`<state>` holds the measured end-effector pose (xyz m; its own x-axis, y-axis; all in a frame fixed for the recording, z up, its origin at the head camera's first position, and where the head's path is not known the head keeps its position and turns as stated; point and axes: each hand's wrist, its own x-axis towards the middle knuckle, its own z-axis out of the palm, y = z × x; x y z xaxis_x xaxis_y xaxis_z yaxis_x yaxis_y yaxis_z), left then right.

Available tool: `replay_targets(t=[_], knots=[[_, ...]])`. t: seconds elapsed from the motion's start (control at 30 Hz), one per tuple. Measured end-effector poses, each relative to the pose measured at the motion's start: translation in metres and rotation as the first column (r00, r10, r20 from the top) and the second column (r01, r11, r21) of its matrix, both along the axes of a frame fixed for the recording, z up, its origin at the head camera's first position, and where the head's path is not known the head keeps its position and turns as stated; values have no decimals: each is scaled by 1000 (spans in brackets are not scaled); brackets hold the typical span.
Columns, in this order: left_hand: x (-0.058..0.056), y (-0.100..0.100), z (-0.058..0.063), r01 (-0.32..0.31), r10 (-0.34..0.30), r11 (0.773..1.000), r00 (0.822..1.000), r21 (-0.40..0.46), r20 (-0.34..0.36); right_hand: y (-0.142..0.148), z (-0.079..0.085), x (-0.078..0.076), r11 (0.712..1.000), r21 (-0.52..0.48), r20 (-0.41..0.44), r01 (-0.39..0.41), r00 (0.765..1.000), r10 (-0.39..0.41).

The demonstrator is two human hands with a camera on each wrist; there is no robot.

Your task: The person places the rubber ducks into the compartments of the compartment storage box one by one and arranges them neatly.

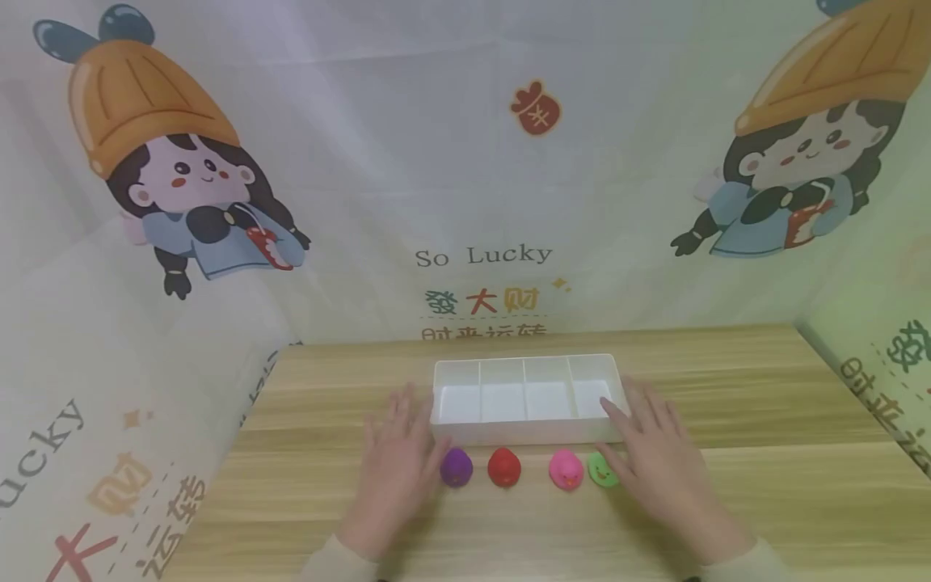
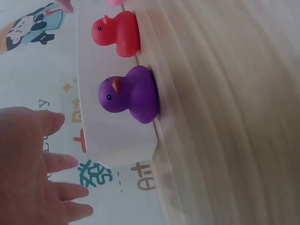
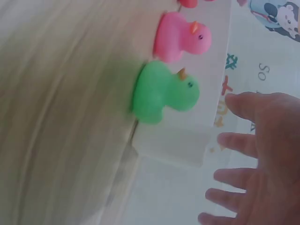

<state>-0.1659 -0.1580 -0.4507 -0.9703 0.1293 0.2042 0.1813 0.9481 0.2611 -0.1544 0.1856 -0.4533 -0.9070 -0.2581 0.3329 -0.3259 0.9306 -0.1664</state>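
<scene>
Four is avoided here: several rubber ducks stand in a row before a white divided box (image 1: 502, 432). From the left they are a purple duck (image 1: 457, 468), a red duck (image 1: 504, 467), a pink duck (image 1: 566, 470) and a green duck (image 1: 603, 469). My left hand (image 1: 396, 461), fingers spread, is at the box's left end beside the purple duck. Opposite it, my right hand (image 1: 662, 461) spreads its fingers at the right end, its thumb overlapping the green duck in the head view. Both wrist views show straight fingers with nothing held.
The box has a row of open compartments with thin dividers and stands on a wood-grain table (image 1: 313, 501). A printed cloth (image 1: 349, 267) with cartoon figures hangs behind the table and along both sides.
</scene>
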Motion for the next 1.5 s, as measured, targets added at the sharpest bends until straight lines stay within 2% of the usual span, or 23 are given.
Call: replay_targets(t=[0.07,0.2,0.3,0.4,0.53,0.6,0.73,0.87,1.03,1.23,1.5], knots=[[0,-3,-1,14,-14,1000,1000,14,16,3,0,1,1000,-22,-23,-13,1000,12],[-1,-10,-3,84,-83,994,996,66,-7,8,-1,3,992,-106,-109,-66,993,54],[-3,-16,-2,161,-158,981,987,108,-34,13,-3,3,977,-166,-185,-135,977,103],[-7,-21,-1,216,-216,962,976,165,-19,18,-5,3,956,-206,-249,-210,956,156],[-15,-27,-1,216,-229,945,973,246,25,23,-7,4,937,-204,-297,-284,930,217],[-20,-29,-3,210,-229,939,973,271,38,24,-9,5,936,-189,-290,-298,927,236],[-27,-33,-5,211,-239,923,970,323,47,26,-12,8,941,-172,-229,-293,940,251],[-36,-36,-7,243,-265,891,964,385,4,26,-13,11,950,-168,-126,-264,961,245],[-46,-39,-10,274,-291,873,956,404,-20,28,-16,11,944,-186,-61,-274,962,268],[-50,-41,-13,253,-276,871,961,421,-7,28,-18,10,923,-241,-27,-301,952,304],[-55,-41,-13,247,-278,873,960,420,13,27,-20,8,920,-259,-9,-294,953,302]])
